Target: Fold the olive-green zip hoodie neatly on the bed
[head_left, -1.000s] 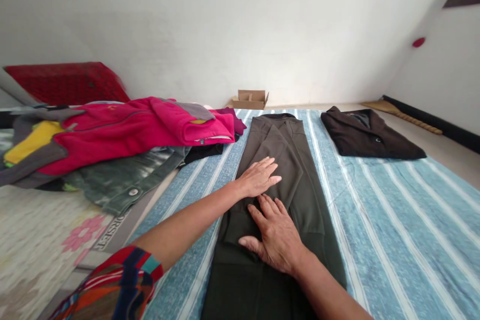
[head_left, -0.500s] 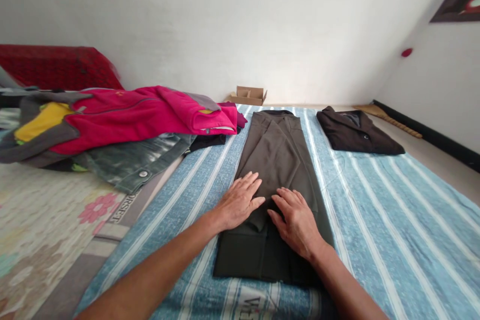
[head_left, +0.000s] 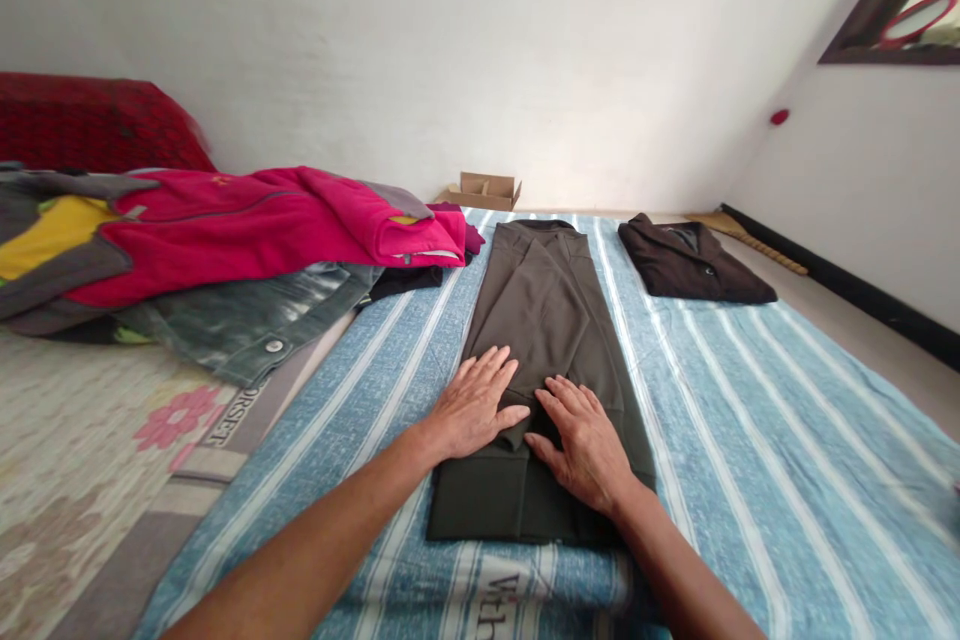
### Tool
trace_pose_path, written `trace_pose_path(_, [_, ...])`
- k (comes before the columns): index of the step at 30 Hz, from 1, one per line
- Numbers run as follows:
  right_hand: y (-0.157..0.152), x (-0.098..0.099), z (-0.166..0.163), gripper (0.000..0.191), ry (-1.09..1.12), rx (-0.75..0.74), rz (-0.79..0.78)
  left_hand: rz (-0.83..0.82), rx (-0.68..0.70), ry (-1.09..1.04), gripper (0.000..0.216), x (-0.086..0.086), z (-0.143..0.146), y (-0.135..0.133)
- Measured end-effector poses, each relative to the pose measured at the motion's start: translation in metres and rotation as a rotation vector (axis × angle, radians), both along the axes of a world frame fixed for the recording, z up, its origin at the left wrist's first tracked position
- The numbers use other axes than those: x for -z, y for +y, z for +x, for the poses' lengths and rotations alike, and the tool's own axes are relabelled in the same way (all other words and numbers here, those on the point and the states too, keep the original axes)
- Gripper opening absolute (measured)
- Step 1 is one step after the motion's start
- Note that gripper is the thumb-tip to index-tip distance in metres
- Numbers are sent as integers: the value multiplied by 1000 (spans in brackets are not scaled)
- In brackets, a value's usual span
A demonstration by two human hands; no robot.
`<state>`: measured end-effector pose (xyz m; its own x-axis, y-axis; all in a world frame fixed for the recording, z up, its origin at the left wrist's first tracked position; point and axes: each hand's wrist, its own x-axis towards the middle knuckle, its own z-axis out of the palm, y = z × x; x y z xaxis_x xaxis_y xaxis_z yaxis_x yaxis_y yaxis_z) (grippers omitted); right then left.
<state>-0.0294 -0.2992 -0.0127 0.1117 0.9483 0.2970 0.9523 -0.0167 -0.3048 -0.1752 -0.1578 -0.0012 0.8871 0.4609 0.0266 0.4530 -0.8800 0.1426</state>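
A dark olive-grey jacket [head_left: 537, 305] lies folded into a long strip on the blue striped sheet [head_left: 720, 440], its collar at the far end and its hem toward me. One sleeve is laid lengthwise along the top. My left hand [head_left: 475, 408] rests flat on the jacket's left side, fingers stretched out. On the right side, my right hand [head_left: 581, 445] presses down with its palm, fingers spread and slightly bent. Neither hand grips the fabric. The two thumbs point toward each other near the sleeve's cuff.
A folded dark brown garment [head_left: 694, 260] lies at the right rear. To the left, a pink fleece jacket [head_left: 300, 225] covers grey-green denim [head_left: 247, 320]. An open cardboard box [head_left: 487, 192] sits by the back wall, and red fabric [head_left: 97, 125] is at the far left.
The view has shifted slightly, so background things sit further left. Both hands stay on the jacket in nearly the same places, still flat.
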Motion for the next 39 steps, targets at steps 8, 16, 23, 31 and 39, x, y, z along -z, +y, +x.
trace_pose_path(8, [2,-3,-1,45,24,9,-3,26,13,-29,69,5,1,6])
trace_pose_path(16, [3,-5,-2,45,26,5,-9,49,4,0,72,5,3,6])
trace_pose_path(23, [-3,3,3,34,142,38,219,35,-13,-6,71,2,4,3])
trace_pose_path(31, [-40,13,5,21,164,79,472,-54,13,-16,73,-1,1,5])
trace_pose_path(39, [-73,20,-8,25,45,11,501,-263,23,-395,51,-17,-14,16])
